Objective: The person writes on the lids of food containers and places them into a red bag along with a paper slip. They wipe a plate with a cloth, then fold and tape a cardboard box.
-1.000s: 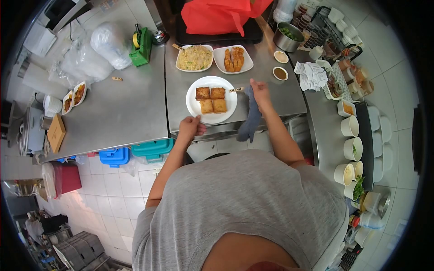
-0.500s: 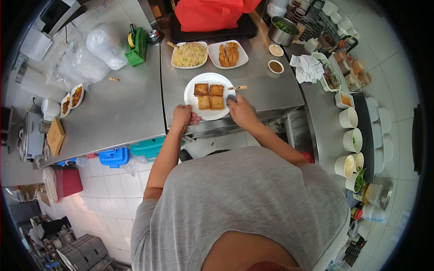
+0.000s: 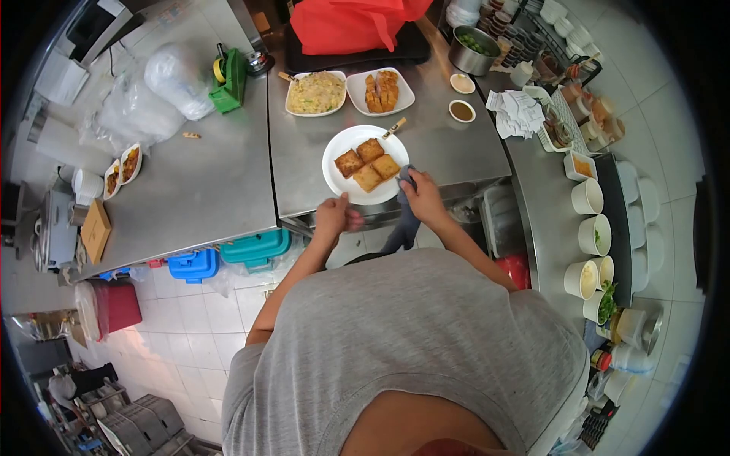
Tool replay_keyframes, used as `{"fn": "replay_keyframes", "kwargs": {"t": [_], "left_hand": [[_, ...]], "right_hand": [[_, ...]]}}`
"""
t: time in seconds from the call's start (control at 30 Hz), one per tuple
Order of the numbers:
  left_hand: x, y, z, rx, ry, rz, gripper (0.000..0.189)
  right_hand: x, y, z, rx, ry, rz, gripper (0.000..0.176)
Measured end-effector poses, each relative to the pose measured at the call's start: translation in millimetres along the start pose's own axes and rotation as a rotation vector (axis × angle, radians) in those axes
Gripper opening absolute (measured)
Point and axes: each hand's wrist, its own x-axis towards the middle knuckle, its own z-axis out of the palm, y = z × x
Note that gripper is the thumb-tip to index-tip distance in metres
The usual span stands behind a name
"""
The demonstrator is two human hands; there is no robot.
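Note:
A round white plate point(image 3: 331, 161) with several browned square pieces point(image 3: 366, 179) lies near the counter's front edge, a small wooden clip point(image 3: 396, 127) at its upper right rim. My right hand point(image 3: 424, 199) is closed on a dark grey cloth point(image 3: 405, 220), which touches the plate's right rim and hangs below the edge. At the plate's lower left rim is my left hand point(image 3: 339, 216), its fingers partly blurred. Behind the plate stand a dish of fried rice point(image 3: 316, 93) and a white dish of sliced fried meat point(image 3: 382, 91).
Two small sauce cups point(image 3: 461, 111) point(image 3: 462, 83) and a metal pot point(image 3: 473, 51) stand at the back right. A red bag point(image 3: 353, 26) lies on a black tray behind. White tubs point(image 3: 586, 197) line the right counter; a green tape dispenser point(image 3: 230, 82) is at left.
The plate has turned and shifted slightly right, its squares now slanted. The clip has moved round the rim. Both hands have moved right and lower, and the cloth now hangs down in view.

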Motion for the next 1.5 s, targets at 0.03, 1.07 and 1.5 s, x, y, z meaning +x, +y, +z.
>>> {"fn": "replay_keyframes", "kwargs": {"t": [0.03, 1.07, 1.5], "left_hand": [[1.5, 0.9, -1.3, 0.104, 0.101, 0.123, 0.027], [48.2, 37.6, -22.7, 0.321, 0.255, 0.261, 0.031], [27.0, 1.7, 3.0, 0.060, 0.120, 0.197, 0.029]], "right_hand": [[-1.4, 3.4, 5.8, 0.004, 0.028, -0.007, 0.032], [-0.7, -36.9, -0.1, -0.190, -0.403, -0.267, 0.023], [-0.2, -39.5, -15.9, -0.434, -0.275, -0.176, 0.017]]}}
